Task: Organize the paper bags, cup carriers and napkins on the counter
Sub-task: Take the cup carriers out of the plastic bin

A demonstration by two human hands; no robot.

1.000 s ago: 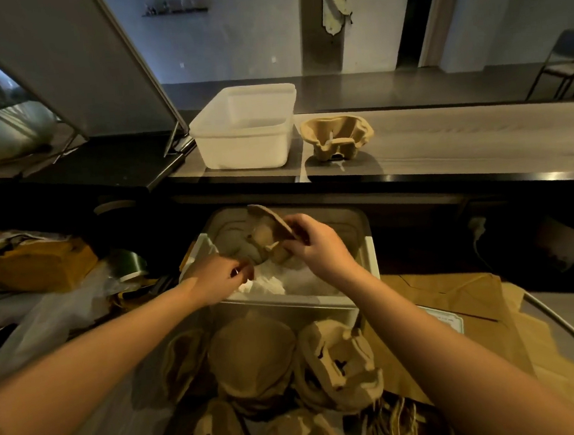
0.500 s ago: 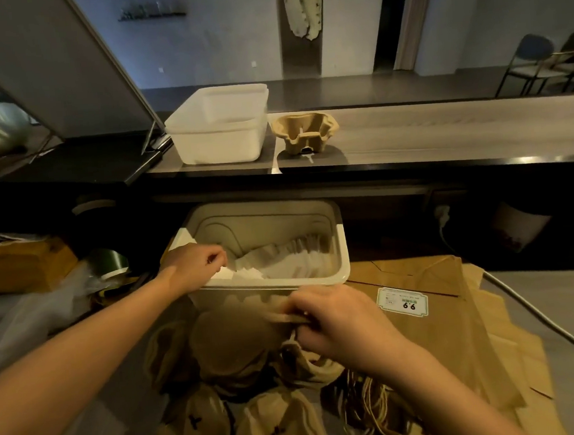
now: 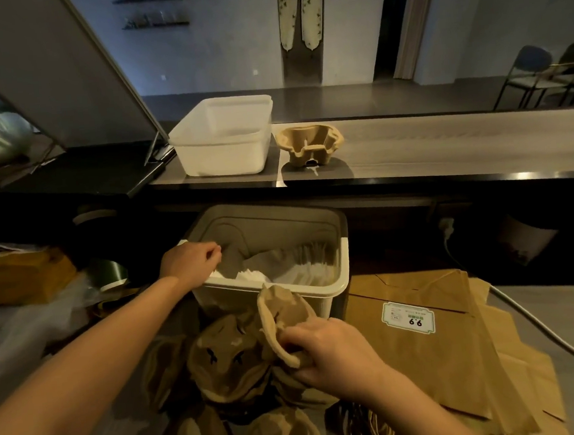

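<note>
My right hand point(image 3: 327, 355) grips a brown pulp cup carrier point(image 3: 281, 315) by its edge and holds it tilted up above a heap of several more carriers point(image 3: 226, 362) in front of me. My left hand point(image 3: 189, 264) rests with curled fingers on the left rim of a white bin point(image 3: 344, 281) that holds white napkins point(image 3: 289, 268); whether it pinches a napkin is hidden. One carrier point(image 3: 309, 145) stands upright on the raised counter point(image 3: 444, 143). Flat brown paper bags point(image 3: 437, 353) lie at the right.
A second white bin point(image 3: 224, 136) sits on the raised counter beside the upright carrier. A slanted grey panel point(image 3: 61, 73) rises at the left. Yellow packaging point(image 3: 19, 276) and clear plastic point(image 3: 23, 334) lie at the left. A white cable point(image 3: 556, 340) runs along the right. Chairs point(image 3: 542, 73) stand far right.
My right hand dropped from the napkin bin down to the carrier heap and now lifts one carrier by its edge. My left hand stayed at the bin's left rim.
</note>
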